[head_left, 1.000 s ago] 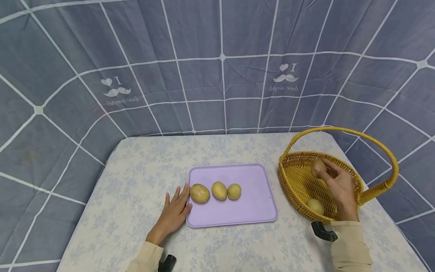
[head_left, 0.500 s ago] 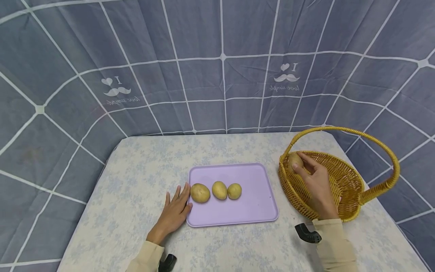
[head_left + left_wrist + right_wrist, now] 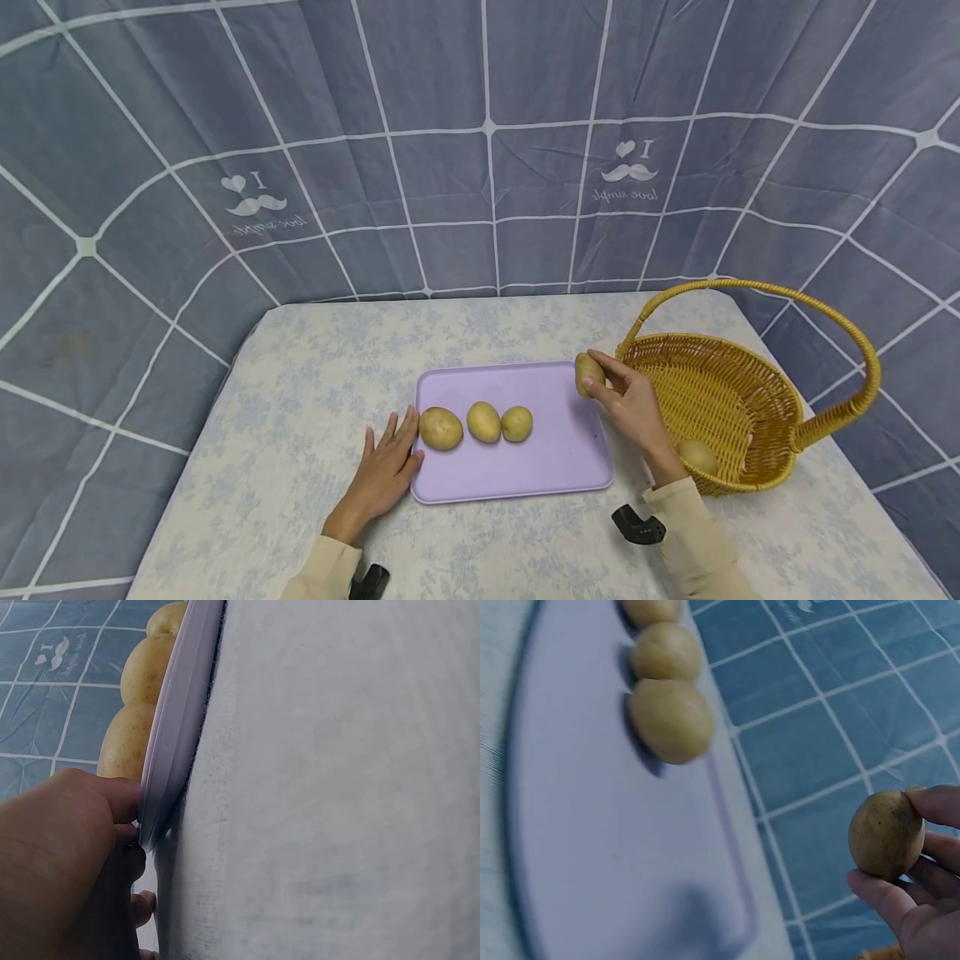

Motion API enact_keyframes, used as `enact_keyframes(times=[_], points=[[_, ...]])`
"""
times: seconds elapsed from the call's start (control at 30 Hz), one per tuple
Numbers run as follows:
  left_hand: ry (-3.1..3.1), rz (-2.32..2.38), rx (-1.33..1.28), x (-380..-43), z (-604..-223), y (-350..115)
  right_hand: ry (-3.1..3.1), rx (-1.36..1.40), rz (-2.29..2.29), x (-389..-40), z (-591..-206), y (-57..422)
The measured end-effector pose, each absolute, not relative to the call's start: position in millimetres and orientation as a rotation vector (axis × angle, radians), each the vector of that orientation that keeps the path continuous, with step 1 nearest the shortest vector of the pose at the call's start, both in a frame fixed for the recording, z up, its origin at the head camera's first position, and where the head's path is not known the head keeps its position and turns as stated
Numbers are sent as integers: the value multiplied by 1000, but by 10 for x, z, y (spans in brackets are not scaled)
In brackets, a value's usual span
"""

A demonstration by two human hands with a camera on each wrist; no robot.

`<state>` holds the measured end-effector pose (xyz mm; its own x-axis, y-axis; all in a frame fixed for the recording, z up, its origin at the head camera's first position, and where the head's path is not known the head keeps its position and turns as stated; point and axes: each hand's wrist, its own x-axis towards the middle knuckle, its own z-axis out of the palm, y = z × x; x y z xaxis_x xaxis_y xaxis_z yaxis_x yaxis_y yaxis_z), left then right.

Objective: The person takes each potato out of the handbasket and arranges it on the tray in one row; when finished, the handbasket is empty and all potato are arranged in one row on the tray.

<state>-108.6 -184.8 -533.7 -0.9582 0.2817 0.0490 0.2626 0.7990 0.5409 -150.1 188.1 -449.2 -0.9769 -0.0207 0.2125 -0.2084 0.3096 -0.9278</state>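
Between thumb and fingers, my right hand (image 3: 630, 406) pinches a potato (image 3: 588, 375) over the right end of a lilac tray (image 3: 555, 458). The right wrist view shows that potato (image 3: 886, 835) held at the fingertips, apart from the tray. My left hand (image 3: 384, 467) rests at the tray's left edge with fingers extended, touching the rim. Three potatoes lie in a row on the tray: a large one (image 3: 441, 428) beside the left hand, a middle one (image 3: 483, 422), and a small round one (image 3: 517, 423). In the left wrist view the thumb touches the tray rim (image 3: 169, 735).
A yellow wicker basket (image 3: 720, 358) with a tall arched handle stands right of the tray. Inside it lies a potato (image 3: 697, 455), partly hidden by the basket's near wall. A pale floral cloth (image 3: 315, 358) covers the table, and a blue-grey checked curtain (image 3: 450, 175) hangs behind.
My right hand has carried the potato left out of the basket, over its rim, to above the tray's right end. The left hand and the potatoes on the tray stay put.
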Motion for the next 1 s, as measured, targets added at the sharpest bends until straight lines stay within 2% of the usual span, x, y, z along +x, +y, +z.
enact_keyframes(times=[0.5, 1.0], points=[[2949, 880, 445, -1087, -5348, -1855, -2559, 219, 1681, -1529, -4990, 1525], [2949, 880, 448, -1094, -5354, -1854, -2608, 181, 1665, -1511, -5103, 1457]])
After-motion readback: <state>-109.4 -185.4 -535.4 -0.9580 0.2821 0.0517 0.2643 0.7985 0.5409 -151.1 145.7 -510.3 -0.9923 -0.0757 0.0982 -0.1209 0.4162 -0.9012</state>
